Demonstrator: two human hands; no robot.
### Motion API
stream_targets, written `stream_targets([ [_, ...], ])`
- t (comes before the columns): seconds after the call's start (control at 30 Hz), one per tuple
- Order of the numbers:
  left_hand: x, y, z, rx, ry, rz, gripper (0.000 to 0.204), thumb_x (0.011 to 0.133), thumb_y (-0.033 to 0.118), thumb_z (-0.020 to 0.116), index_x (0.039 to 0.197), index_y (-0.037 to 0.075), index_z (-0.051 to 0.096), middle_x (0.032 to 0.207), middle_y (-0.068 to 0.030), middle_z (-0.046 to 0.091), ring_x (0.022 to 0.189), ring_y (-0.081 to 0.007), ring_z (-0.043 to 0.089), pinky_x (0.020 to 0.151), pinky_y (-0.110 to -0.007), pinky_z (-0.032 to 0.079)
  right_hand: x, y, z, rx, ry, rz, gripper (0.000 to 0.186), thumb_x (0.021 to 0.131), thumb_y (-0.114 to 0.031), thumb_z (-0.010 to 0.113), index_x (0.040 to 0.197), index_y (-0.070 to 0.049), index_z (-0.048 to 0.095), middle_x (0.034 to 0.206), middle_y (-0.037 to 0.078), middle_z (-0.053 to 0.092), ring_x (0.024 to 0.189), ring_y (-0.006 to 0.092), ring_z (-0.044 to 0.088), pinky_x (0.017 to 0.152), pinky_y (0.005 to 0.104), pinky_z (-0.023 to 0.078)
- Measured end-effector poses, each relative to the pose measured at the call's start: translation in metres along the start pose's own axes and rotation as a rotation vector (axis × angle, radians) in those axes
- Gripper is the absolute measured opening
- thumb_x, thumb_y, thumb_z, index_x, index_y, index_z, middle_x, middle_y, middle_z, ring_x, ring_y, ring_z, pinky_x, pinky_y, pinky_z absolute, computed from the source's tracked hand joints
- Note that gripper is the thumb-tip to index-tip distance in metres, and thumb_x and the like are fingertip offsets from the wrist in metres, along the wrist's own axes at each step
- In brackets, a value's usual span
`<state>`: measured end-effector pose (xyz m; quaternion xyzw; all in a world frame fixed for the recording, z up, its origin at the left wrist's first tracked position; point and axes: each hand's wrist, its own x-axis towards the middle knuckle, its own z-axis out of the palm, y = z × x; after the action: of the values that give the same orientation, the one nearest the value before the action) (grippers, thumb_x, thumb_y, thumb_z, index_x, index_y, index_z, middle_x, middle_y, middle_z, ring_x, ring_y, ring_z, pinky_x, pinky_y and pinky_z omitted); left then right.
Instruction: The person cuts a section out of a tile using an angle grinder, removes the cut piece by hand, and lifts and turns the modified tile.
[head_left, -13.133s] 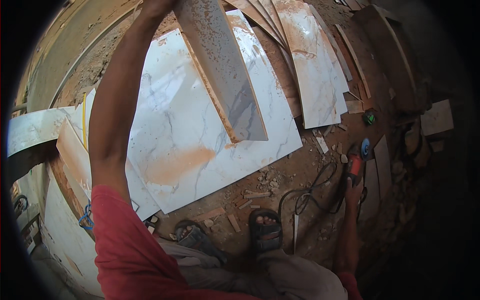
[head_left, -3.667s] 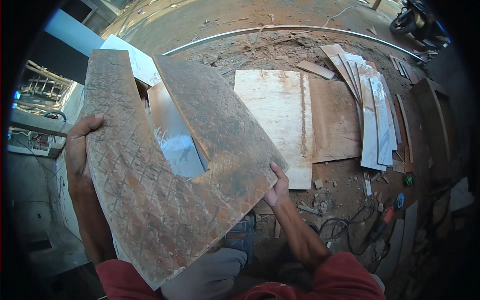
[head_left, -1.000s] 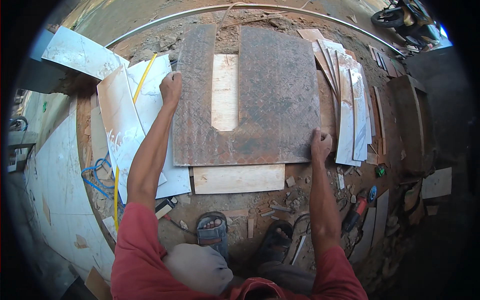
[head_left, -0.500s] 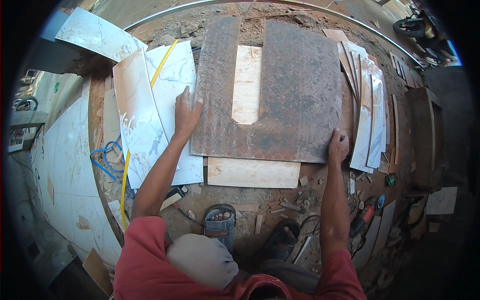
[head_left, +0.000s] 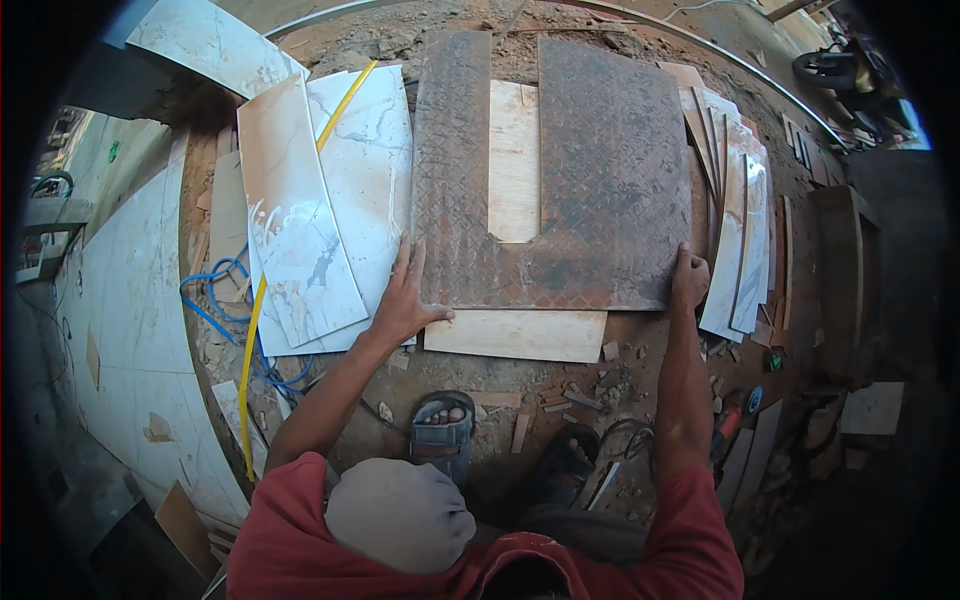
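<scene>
A large notched tile (head_left: 610, 180) lies patterned brown back upward, with a long slot cut in from its far edge. Pale wooden board (head_left: 515, 335) shows beneath it, through the slot and past the near edge. At the tile's near left corner, my left hand (head_left: 405, 303) grips it, fingers along the side and thumb at the near edge. My right hand (head_left: 690, 280) is closed on the right edge close to the near corner; its fingertips are partly hidden.
White marbled tiles (head_left: 300, 210) overlap on the left, crossed by a yellow strap (head_left: 255, 350) and beside blue cord (head_left: 215, 290). More tile pieces (head_left: 735, 235) are stacked at right. A red power tool (head_left: 730, 425) and rubble lie near my sandalled feet (head_left: 442, 430).
My left hand has slid nearer along the tile's left side to its near corner. The tile appears slightly farther right and up in view; my right hand keeps its hold.
</scene>
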<state>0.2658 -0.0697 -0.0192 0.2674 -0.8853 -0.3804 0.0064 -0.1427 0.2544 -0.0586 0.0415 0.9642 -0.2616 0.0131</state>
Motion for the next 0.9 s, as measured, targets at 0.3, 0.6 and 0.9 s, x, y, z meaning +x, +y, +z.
stream_targets([
  [0.3,0.013,0.007,0.021,0.048,0.046,0.059,0.134,0.060,0.042,0.091,0.155,-0.004,0.009,0.161,-0.0292,0.001,0.148,-0.0458,0.013,0.122,-0.050,0.021,0.018,-0.013,-0.011,-0.022,0.000,-0.079,0.058,0.091,-0.053,0.062,0.107,0.002,0.067,0.107,0.022,0.069,0.105,0.0379,0.065,0.092,0.0453,0.048],
  [0.6,0.004,-0.004,0.019,-0.001,0.062,0.055,0.127,0.065,0.038,0.090,0.157,0.001,0.010,0.162,-0.0270,-0.001,0.150,-0.0441,0.009,0.122,-0.048,0.019,-0.102,-0.020,-0.159,-0.417,-0.696,-0.861,0.049,0.089,-0.024,0.067,0.128,0.004,0.056,0.134,0.024,0.055,0.123,0.0405,0.054,0.105,0.0449,0.044],
  [0.9,0.021,0.025,0.043,0.018,0.030,0.016,0.118,0.068,0.035,0.087,0.155,-0.002,0.017,0.161,-0.0272,0.008,0.149,-0.0414,0.016,0.122,-0.042,0.021,-0.287,0.148,-0.268,-0.067,-0.644,0.088,0.052,0.092,-0.029,0.066,0.130,0.004,0.055,0.128,0.025,0.060,0.123,0.0376,0.056,0.104,0.0418,0.043],
])
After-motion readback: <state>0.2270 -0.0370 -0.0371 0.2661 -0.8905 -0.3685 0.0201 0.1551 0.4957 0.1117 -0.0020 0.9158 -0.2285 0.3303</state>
